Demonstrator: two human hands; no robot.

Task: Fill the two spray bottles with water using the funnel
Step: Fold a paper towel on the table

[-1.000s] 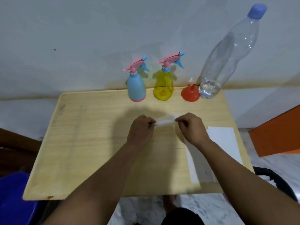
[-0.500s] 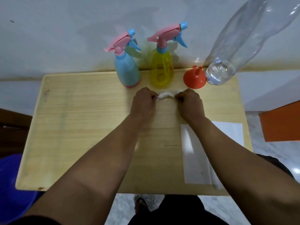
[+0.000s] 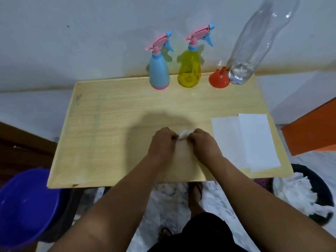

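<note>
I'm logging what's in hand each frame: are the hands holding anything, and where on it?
Yes. The left hand and right hand pinch a small crumpled white wad between them, one at each end, over the table.

Water bottle [image 3: 254,46] top cut off by frame edge; white wad [image 3: 184,135] mostly hidden inside my fists, identity unclear

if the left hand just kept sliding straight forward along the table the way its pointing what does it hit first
Probably the blue spray bottle at the table's back edge. The left hand, gripping a crumpled white tissue with the right hand, points at the wall over bare wood. Its exact heading is unclear; the yellow spray bottle stands close beside.
</note>
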